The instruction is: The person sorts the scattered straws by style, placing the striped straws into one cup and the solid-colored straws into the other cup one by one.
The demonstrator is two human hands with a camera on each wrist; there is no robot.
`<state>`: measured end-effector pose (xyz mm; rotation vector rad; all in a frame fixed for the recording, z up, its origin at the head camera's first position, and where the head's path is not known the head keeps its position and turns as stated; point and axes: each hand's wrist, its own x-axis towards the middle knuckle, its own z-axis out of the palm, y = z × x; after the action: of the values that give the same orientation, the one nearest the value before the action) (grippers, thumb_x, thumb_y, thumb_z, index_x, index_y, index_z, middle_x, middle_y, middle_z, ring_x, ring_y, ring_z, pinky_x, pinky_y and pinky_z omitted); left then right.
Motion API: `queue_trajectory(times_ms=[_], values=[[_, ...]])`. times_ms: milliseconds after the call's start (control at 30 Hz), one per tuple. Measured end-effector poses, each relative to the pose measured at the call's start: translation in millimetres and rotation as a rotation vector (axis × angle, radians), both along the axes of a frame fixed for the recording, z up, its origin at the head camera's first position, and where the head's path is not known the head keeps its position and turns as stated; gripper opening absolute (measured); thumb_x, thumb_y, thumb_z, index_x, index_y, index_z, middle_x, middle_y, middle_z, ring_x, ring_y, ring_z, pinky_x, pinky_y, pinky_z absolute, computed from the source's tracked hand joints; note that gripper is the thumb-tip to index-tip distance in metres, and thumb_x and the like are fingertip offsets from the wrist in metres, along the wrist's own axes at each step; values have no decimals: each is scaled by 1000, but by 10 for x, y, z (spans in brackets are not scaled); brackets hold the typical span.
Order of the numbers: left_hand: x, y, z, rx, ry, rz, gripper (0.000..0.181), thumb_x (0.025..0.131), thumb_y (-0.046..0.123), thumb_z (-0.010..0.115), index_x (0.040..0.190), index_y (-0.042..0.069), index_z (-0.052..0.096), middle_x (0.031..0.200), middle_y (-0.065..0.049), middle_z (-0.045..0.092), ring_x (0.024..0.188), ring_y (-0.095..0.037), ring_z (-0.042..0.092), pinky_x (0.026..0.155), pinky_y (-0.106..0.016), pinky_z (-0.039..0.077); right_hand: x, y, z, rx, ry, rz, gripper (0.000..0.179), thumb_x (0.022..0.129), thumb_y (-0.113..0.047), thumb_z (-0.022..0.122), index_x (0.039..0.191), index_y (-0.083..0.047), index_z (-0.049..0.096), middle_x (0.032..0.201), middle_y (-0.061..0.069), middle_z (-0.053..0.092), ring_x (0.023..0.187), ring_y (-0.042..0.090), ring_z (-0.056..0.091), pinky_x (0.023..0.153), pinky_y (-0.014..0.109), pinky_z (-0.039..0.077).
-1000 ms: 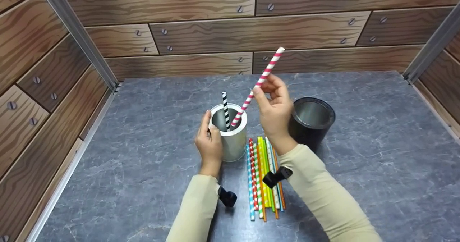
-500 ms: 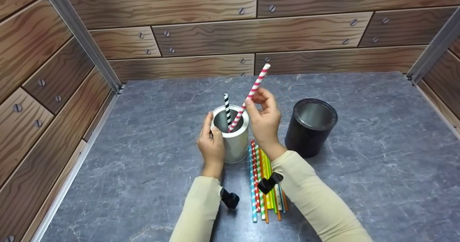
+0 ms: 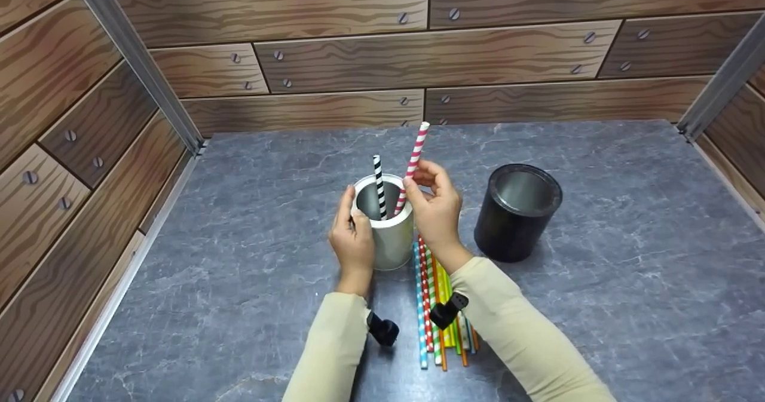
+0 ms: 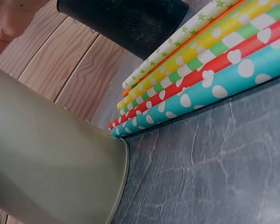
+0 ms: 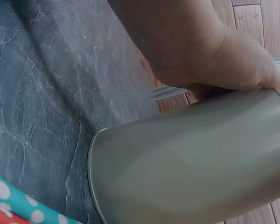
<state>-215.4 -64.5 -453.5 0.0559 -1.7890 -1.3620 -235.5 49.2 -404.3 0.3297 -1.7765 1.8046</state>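
Note:
My left hand [image 3: 351, 235] holds the left side of a light grey can [image 3: 391, 246], its thumb at the white rim. In the right wrist view this hand [image 5: 238, 63] lies along the can wall. A black-and-white striped paper straw [image 3: 379, 181] leans inside the can. My right hand [image 3: 436, 211] pinches a pink-and-white striped paper straw [image 3: 417, 148] between thumb and fingers at the can's right rim. That straw's lower end is inside the can's mouth, its upper part standing nearly upright. The left wrist view shows part of the right hand [image 4: 16, 21] above the can.
Several colourful paper straws lie side by side in front of the can, a blue dotted straw [image 3: 421, 312] leftmost. An open black can [image 3: 511, 235] stands to the right on the grey marbled table [image 3: 627, 282]. Wood-patterned walls [image 3: 334, 61] enclose the back and sides.
My right hand has moved left and down, lowering the pink striped straw into the grey can and tilting it more upright. The left hand stays at the can.

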Motion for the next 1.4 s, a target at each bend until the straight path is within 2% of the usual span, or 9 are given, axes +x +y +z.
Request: queue_trajectory(times_ms=[267, 633, 833, 1133, 1400], values=[[-4, 2, -9, -6, 16, 10, 40, 83, 7, 44, 120, 0, 61, 118, -14, 63, 112, -26, 58, 93, -36, 47, -23, 12, -20, -3, -57, 0, 27, 79, 3, 64, 105, 9, 58, 89, 19, 62, 83, 18, 62, 69, 24, 55], [-1, -3, -7, -10, 15, -10, 41, 85, 6, 42, 121, -2, 58, 119, -16, 62, 112, -27, 58, 91, -38, 48, -14, 28, -20, -23, -73, 34, 28, 80, 3, 63, 107, 10, 57, 92, 20, 61, 85, 18, 61, 70, 23, 55], [-1, 1, -7, -6, 7, -12, 41, 85, 6, 43, 122, -2, 58, 120, -16, 61, 113, -27, 57, 93, -38, 47, 3, 47, -28, 2, -70, 4, 28, 81, 0, 65, 107, 8, 59, 93, 20, 63, 87, 19, 61, 73, 22, 54], [9, 4, -12, 0, 13, -14, 40, 85, 6, 43, 121, -3, 58, 120, -17, 61, 112, -28, 57, 93, -38, 47, 29, 137, -64, -1, -87, -17, 26, 80, 0, 65, 105, 7, 60, 91, 20, 65, 81, 10, 59, 69, 18, 52], [7, 3, -8, -1, 16, -10, 41, 84, 7, 43, 121, -3, 59, 121, -17, 61, 113, -28, 57, 95, -36, 46, 73, 288, -126, -13, -163, 32, 26, 80, 0, 65, 104, 11, 60, 86, 15, 64, 73, 5, 59, 67, 18, 52]])
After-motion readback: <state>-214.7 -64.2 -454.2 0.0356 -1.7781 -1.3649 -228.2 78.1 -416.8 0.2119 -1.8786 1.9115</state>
